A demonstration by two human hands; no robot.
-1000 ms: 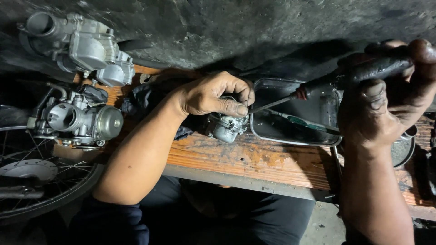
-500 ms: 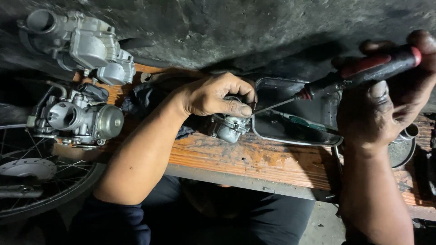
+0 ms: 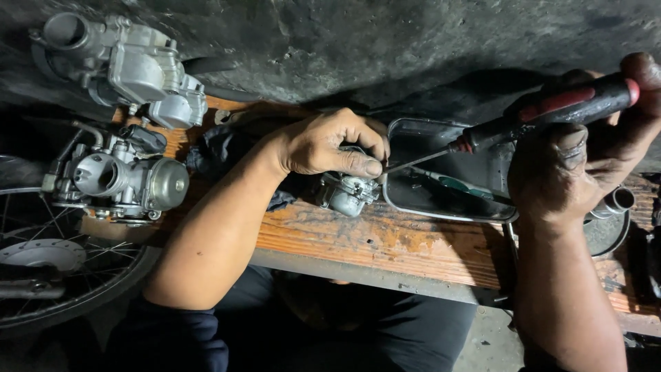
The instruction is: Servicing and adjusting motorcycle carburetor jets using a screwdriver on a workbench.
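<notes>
Left hand point(image 3: 330, 146) clamped on small carburetor point(image 3: 346, 193) atop tabletop point(image 3: 413, 241); right hand point(image 3: 585, 158) gripping screwdriver point(image 3: 544, 114), shaft slanting down-left, tip at carburetor.

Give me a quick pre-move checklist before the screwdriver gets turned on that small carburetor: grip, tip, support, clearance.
1. Left hand clamped over the small carburetor: ok.
2. Right hand wrapped around the red and black screwdriver handle: ok.
3. Screwdriver tip seated in a screw: cannot tell, the left hand's fingers hide it.
4. Carburetor resting on the wooden bench: ok.
5. Metal tray lies directly under the shaft, close to the work: not ok for clearance.
6. Two larger carburetors stand apart from the left forearm: ok.
</notes>
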